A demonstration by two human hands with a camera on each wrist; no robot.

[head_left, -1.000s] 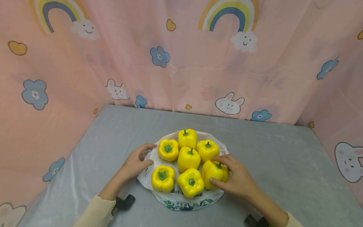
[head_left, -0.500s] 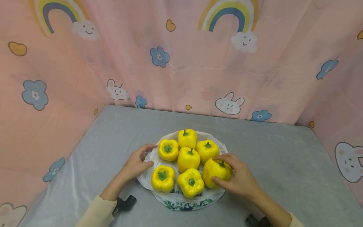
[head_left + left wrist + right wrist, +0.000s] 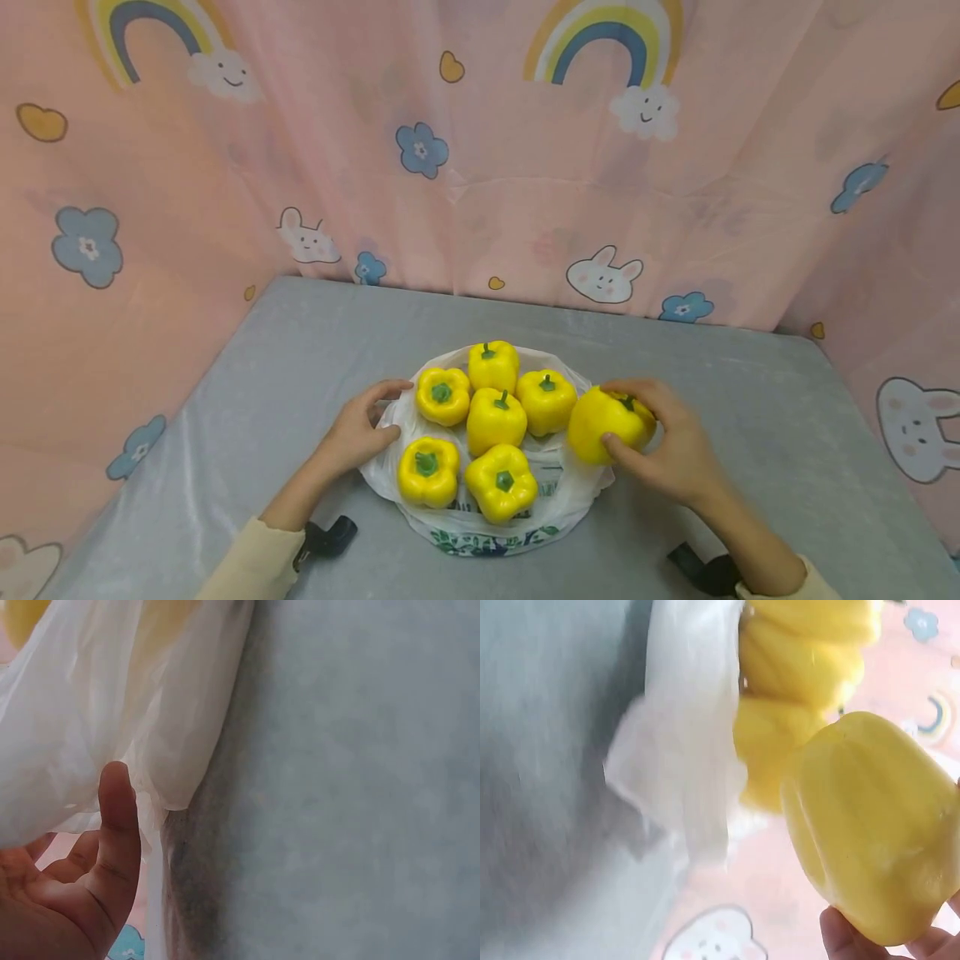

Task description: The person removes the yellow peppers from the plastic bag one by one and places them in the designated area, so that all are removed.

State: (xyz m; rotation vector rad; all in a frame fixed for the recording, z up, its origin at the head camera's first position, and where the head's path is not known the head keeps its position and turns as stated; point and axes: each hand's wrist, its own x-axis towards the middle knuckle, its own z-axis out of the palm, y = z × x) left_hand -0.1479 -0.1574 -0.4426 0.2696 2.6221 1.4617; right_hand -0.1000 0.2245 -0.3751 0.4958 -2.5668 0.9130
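Note:
A white plastic bag [image 3: 577, 496] with green print lies opened out, and several yellow bell peppers [image 3: 497, 423] with green stems rest in it. My right hand [image 3: 678, 446] grips one yellow bell pepper [image 3: 600, 427] between thumb and fingers, raised over the bag's right edge. Up close in the right wrist view, this held bell pepper [image 3: 870, 825] is apart from the others. At the bag's left side, my left hand [image 3: 356, 429] holds the edge with curved fingers. The left wrist view has the thumb against the plastic bag [image 3: 112, 697]; part of the grip is hidden.
A grey cloth-covered table [image 3: 750, 417] spreads around the bag. Pink printed curtains [image 3: 480, 208] hang at its back and both sides. Dark wrist mounts [image 3: 330, 537] stick out near both sleeves.
My right hand has lifted the front-right bell pepper and moved it up and to the right, baring printed plastic beneath. The left hand stays at the bag's left edge.

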